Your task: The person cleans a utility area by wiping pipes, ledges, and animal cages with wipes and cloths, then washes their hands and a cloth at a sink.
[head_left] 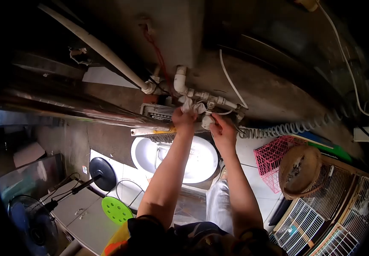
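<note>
My left hand [183, 119] is closed at a bunch of crumpled white material [189, 105], which looks like cloth or thin plastic, in front of the wall pipes. My right hand [224, 130] has its thumb and fingertips closed on a white rounded fitting [208, 122] just below the pipe. White pipe [180, 80] comes down the wall, bends, and runs right through several joints to a metal-looking valve [210, 104]. Below my forearms lies a white oval basin [206, 160].
A coiled grey hose [286, 129] stretches right from the pipe end. On the right are a pink wire basket [269, 160], a round brown tray [298, 170] and wire cages [299, 226]. A green perforated stool [116, 210] and a fan [33, 226] stand at lower left.
</note>
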Demonstrator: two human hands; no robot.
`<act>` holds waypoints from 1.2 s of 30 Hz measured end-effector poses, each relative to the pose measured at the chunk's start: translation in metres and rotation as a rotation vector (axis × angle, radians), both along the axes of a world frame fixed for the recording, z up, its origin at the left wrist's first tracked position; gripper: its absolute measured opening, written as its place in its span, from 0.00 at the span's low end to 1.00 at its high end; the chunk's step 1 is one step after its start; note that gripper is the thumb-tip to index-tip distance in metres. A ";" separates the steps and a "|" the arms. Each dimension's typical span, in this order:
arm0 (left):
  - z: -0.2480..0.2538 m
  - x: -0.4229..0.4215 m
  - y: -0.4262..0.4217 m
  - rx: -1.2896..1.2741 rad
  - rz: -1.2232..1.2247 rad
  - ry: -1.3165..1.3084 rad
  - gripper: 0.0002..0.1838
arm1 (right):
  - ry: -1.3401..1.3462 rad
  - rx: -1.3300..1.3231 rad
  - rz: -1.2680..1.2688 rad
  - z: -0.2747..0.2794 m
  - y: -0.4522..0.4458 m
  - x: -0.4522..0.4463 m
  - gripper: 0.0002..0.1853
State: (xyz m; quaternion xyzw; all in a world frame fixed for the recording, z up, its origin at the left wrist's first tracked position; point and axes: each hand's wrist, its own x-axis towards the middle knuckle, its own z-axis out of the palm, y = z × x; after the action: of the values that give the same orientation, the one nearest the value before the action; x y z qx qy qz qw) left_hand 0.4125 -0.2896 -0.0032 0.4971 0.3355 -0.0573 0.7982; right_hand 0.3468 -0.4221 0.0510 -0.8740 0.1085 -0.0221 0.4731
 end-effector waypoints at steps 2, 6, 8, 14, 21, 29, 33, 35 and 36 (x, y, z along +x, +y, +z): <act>0.022 0.009 -0.007 -0.057 0.138 -0.200 0.06 | -0.175 -0.104 -0.032 0.022 0.008 0.008 0.21; 0.056 -0.001 -0.009 -0.208 -0.027 -0.202 0.08 | -0.286 -0.022 0.002 0.044 0.030 0.033 0.20; 0.049 -0.018 -0.004 -0.176 -0.207 -0.260 0.12 | -0.282 -0.026 0.078 0.037 0.037 0.042 0.20; 0.082 -0.045 -0.004 -0.101 -0.115 -0.179 0.18 | -0.035 0.262 -0.093 0.008 0.015 0.053 0.16; 0.054 -0.057 0.019 -0.096 -0.256 -0.145 0.17 | -0.306 -0.311 0.056 0.007 0.066 0.100 0.13; 0.076 -0.057 0.028 0.021 -0.245 -0.072 0.17 | -0.229 -0.437 0.281 0.022 0.045 0.085 0.14; 0.076 -0.062 0.029 0.016 -0.240 -0.062 0.17 | -0.235 -0.262 0.136 0.019 0.040 0.085 0.12; 0.068 -0.065 0.031 -0.016 -0.233 -0.050 0.17 | -0.307 -0.324 0.071 -0.001 0.053 0.099 0.11; 0.067 -0.065 0.033 -0.025 -0.234 -0.046 0.17 | -0.343 -0.352 0.036 -0.004 0.059 0.104 0.11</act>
State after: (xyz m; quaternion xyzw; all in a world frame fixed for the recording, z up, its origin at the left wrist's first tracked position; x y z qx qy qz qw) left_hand 0.3472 -0.2570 0.0633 0.5241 0.2562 -0.1428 0.7996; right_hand 0.4508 -0.3629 0.0470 -0.9282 0.0057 -0.1804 0.3252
